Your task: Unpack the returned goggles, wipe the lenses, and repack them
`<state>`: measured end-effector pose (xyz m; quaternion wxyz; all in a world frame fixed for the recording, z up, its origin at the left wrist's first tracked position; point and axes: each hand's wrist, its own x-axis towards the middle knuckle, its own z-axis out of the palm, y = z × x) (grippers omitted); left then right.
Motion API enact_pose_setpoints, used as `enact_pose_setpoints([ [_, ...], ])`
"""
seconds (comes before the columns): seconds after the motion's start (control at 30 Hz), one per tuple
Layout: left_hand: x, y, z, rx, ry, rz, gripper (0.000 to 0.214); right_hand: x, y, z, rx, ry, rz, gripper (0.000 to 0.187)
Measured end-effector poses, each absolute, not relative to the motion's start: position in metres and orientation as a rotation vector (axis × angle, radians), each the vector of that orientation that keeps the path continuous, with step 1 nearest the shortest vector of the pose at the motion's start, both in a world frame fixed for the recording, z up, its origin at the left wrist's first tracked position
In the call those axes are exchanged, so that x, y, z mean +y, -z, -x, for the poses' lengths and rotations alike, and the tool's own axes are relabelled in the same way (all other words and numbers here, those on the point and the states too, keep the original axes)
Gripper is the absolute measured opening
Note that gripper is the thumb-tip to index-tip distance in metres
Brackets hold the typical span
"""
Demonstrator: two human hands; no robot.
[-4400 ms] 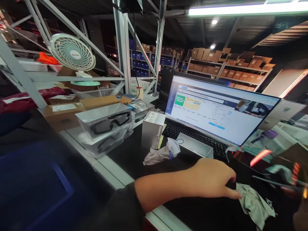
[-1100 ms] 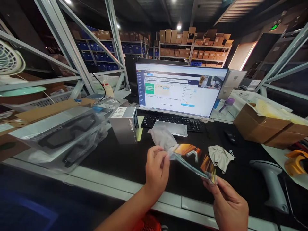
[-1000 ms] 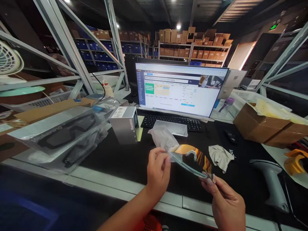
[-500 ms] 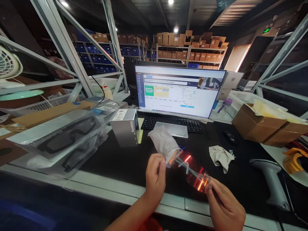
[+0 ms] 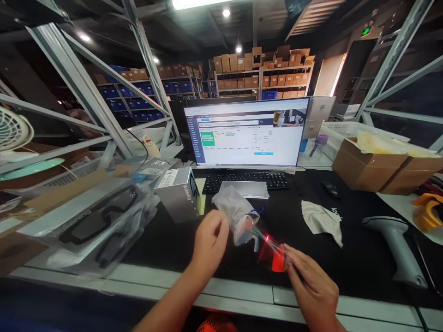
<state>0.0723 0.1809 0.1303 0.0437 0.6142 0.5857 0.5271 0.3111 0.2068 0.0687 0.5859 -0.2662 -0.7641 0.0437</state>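
Red glasses [image 5: 272,255] lie between the hands: right hand [image 5: 309,288] pinches them, left hand [image 5: 208,240] holds the grey pouch [image 5: 234,213].

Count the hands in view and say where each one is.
2. The left hand is over the black mat, beside the grey pouch. The right hand, nearer the camera, pinches the red lens sticking out of that pouch. No others show.

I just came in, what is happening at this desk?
A person works at a black desk mat before a monitor. The left hand grips a grey pouch; the right hand holds a red mirrored lens, one end inside the pouch mouth. Both are held above the mat. A loose cloth and a scanner lie to the right.
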Motion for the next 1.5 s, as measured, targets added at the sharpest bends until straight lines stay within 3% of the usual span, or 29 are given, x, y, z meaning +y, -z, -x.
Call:
enact_pose_setpoints([
  [0.17,0.224,-0.213,-0.073,1.656,-0.681,-2.483,0.007,0.207,-0.061,-0.318,-1.873,0.012,0.532,0.044],
  [0.33,0.254,-0.236,-0.116,1.623,0.282,-2.783,0.013,0.211,-0.059,-0.32,-1.903,0.112,0.5,0.049],
  [0.47,0.257,-0.23,-0.136,1.71,0.541,-2.747,0.017,0.219,-0.063,-0.322,-1.934,0.138,0.447,0.052],
  [0.6,0.263,-0.226,-0.127,1.375,0.398,-2.746,0.013,0.226,-0.068,-0.32,-2.017,0.106,0.422,0.052],
  [0.77,0.27,-0.223,-0.103,0.994,-0.084,-2.596,0.017,0.228,-0.073,-0.313,-2.057,0.161,0.52,0.038],
  [0.93,0.216,-0.193,-0.073,1.596,-1.278,-2.256,0.02,0.229,-0.074,-0.314,-1.954,0.001,0.633,0.021],
  [1.0,0.184,-0.163,-0.069,1.989,-1.645,-1.945,0.008,0.229,-0.073,-0.315,-1.981,-0.028,0.618,0.02],
  [1.03,0.17,-0.145,-0.071,2.133,-1.655,-1.829,0.002,0.228,-0.073,-0.315,-2.006,-0.027,0.604,0.021],
  [1.2,0.146,-0.079,-0.102,2.24,-1.02,-1.583,0.013,0.222,-0.073,-0.307,-2.075,0.01,0.574,0.023],
  [1.37,0.175,-0.066,-0.113,2.137,-1.27,-1.385,0.027,0.214,-0.076,-0.3,-2.069,0.1,0.576,0.021],
  [1.5,0.183,-0.071,-0.112,1.909,-1.502,-1.601,0.031,0.208,-0.079,-0.297,-2.052,0.12,0.563,0.021],
])
